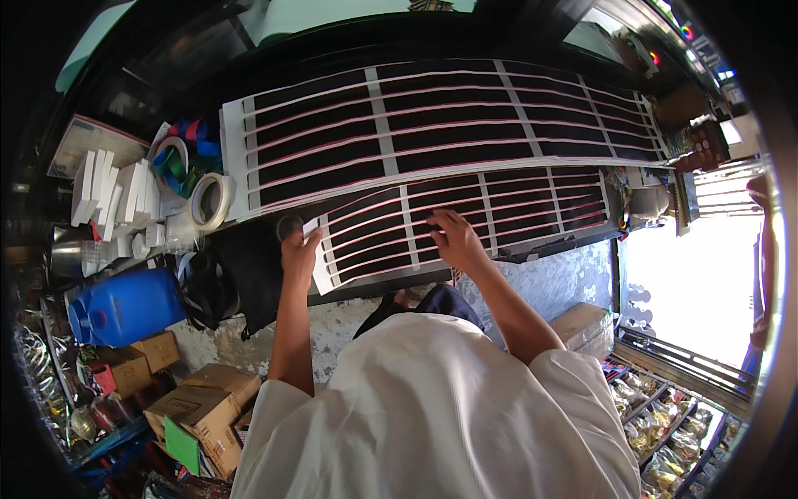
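Note:
A long black panel (378, 229) with thin white strips along it and grey bands across it lies along the near edge of the table. My left hand (298, 256) is at its white left end, the thumb beside the edge. A small dark round thing (289, 225), perhaps a tape roll, is at the fingers of that hand, which close around it. Over the middle of the panel, my right hand (459, 241) has its fingers bent and thumb apart, with nothing visible between them. Behind lies a larger panel (449, 129) of the same striped kind.
Left on the table are a cream tape roll (210, 202), coloured ribbon rolls (177, 158) and white blocks (106, 193). Below stand a blue jerrycan (133, 306) and cardboard boxes (204, 407). A carton (582, 327) and racks of bagged goods (665, 420) are at right.

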A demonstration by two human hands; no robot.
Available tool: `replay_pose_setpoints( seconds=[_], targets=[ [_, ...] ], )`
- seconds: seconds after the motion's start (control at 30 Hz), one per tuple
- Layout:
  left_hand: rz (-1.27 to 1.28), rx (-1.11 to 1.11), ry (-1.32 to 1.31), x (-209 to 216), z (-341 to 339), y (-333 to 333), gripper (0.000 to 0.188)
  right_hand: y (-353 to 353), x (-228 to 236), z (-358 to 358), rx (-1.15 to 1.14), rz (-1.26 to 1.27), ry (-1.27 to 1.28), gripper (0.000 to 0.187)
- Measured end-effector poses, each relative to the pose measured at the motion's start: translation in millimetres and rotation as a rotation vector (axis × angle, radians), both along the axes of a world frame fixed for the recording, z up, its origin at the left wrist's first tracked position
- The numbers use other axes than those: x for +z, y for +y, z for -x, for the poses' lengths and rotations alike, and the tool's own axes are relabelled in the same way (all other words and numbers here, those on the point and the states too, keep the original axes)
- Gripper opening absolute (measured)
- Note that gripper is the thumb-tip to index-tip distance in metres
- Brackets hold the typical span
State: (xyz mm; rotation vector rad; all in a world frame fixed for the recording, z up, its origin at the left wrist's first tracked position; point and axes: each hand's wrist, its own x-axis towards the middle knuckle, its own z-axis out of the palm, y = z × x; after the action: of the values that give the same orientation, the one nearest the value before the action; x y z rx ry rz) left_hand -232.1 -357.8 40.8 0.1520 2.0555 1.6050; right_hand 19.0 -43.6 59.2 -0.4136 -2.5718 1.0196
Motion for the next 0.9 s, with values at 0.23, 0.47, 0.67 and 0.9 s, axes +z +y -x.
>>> replay_pose_setpoints(
  seconds=[0.23, 0.47, 0.67, 0.9],
  targets=[
    [-0.183, 0.03, -0.077, 25.0, -30.3, -0.8, 0.02, 14.5, -14.7, 59.8, 0.001, -0.178, 0.02, 0.044],
    [-0.145, 0.009, -0.051, 24.2, -30.3, 0.5, 0.024, 31.5, -21.5, 97.9, 0.06, -0.212, -0.297, 0.049],
    [-0.175, 0.052, -0.081, 27.2, -32.3, 8.5, 0.026, 47.4, -22.4, 121.7, 0.108, -0.155, -0.488, 0.039],
    [-0.203, 0.084, -0.142, 26.6, -30.8, 11.6, 0.027, 63.1, -36.2, 130.7, 0.197, -0.157, -0.621, 0.047]
  ],
)
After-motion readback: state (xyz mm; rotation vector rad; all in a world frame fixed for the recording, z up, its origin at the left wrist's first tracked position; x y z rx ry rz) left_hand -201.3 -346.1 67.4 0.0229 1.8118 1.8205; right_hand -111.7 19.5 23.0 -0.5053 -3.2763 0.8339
